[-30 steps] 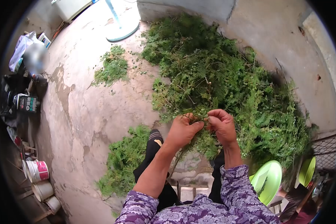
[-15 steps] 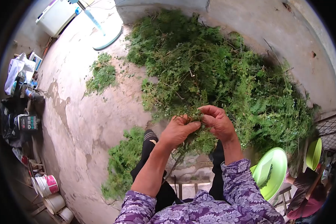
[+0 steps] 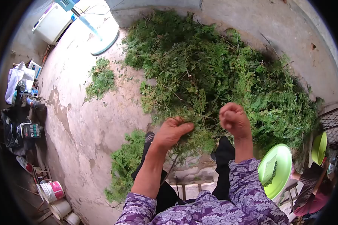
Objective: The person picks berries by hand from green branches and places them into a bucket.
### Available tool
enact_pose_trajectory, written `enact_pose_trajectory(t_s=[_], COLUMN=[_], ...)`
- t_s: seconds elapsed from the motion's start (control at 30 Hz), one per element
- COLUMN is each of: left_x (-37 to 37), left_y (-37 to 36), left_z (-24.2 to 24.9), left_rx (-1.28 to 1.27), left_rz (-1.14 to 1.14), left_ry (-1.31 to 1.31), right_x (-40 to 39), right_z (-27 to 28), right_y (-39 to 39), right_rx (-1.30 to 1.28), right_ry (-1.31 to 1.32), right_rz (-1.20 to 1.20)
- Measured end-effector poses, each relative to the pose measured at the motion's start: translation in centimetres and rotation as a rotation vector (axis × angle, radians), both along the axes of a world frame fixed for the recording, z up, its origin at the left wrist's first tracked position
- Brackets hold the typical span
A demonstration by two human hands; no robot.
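Our left hand (image 3: 171, 132) had its fingers curled around a leafy green sprig (image 3: 193, 140) at the centre of the frame, the thumb pressed across the foliage and the woody stem trailing down past our wrist towards the knees. Our right hand (image 3: 233, 119) sat just to the right of it, apart from the left, clenched into a fist; we could not tell whether anything lay inside it.

Beyond the fingers, the big heap of cut evergreen branches (image 3: 221, 75) filled the upper middle and right of the frame, running up to the concrete wall (image 3: 296, 33) along the top right edge. A smaller clump of greens (image 3: 124, 165) lay at lower centre beside our dark trouser leg (image 3: 154, 176), and another small clump (image 3: 100, 79) lay at upper left. Between these stretched bare concrete floor (image 3: 90, 123), the widest open ground, down the left-centre.

At lower right a lime-green plastic basin (image 3: 279, 165) stood tilted, with a few green bits inside. A second green bowl (image 3: 319, 147) was at the right edge, its contents not visible. At lower left stood white buckets (image 3: 54, 195), one with a pink band. A white appliance (image 3: 52, 23) occupied the upper left.
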State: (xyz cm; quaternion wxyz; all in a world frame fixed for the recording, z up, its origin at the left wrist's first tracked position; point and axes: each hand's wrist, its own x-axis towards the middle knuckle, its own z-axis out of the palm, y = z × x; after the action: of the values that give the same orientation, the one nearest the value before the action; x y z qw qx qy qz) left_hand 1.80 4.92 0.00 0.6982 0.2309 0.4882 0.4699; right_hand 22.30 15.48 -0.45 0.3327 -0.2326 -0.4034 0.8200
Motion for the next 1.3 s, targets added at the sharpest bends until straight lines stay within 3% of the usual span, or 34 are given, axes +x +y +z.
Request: enact_pose_trajectory(t_s=[0.1,0.23,0.27,0.47,0.57,1.0,1.1,1.17,1.3], left_x=[-0.1,1.0,0.9,1.0,1.1,1.3,1.2,1.2,1.0], left_y=[0.1,0.7,0.8,0.9,0.9,0.8,0.7,0.6,0.3], left_z=[-0.1,0.1,-0.3,-0.2,-2.2,-0.8,-0.9,-1.5,0.1], left_rx=[0.068,0.044,0.028,0.061,0.035,0.049,0.012,0.141,0.089], left_rz=[0.078,0.111,0.097,0.135,0.158,0.162,0.193,0.230,0.197], left_ry=[-0.020,-0.009,-0.005,0.067,0.169,0.193,0.177,0.221,0.307], right_x=[-0.7,-2.7,-2.8,-3.7,-3.5,-4.3,-4.9,-5.2,-5.2], right_z=[0.0,-0.2,-0.2,-1.0,-1.5,-0.8,-0.6,-1.0,-1.7], right_y=[-0.2,-1.6,-1.8,-2.3,-2.1,-2.5,-2.8,-3.1,-2.7], right_rx=[-0.161,-0.124,-0.204,-0.050,-0.087,-0.071,-0.019,0.229,0.449], right_ry=[0.049,-0.176,-0.133,-0.207,-0.169,-0.213,-0.265,-0.382,-0.504], right_rz=[-0.071,0.204,0.258,0.192,0.204,0.131,0.107,0.008,-0.136])
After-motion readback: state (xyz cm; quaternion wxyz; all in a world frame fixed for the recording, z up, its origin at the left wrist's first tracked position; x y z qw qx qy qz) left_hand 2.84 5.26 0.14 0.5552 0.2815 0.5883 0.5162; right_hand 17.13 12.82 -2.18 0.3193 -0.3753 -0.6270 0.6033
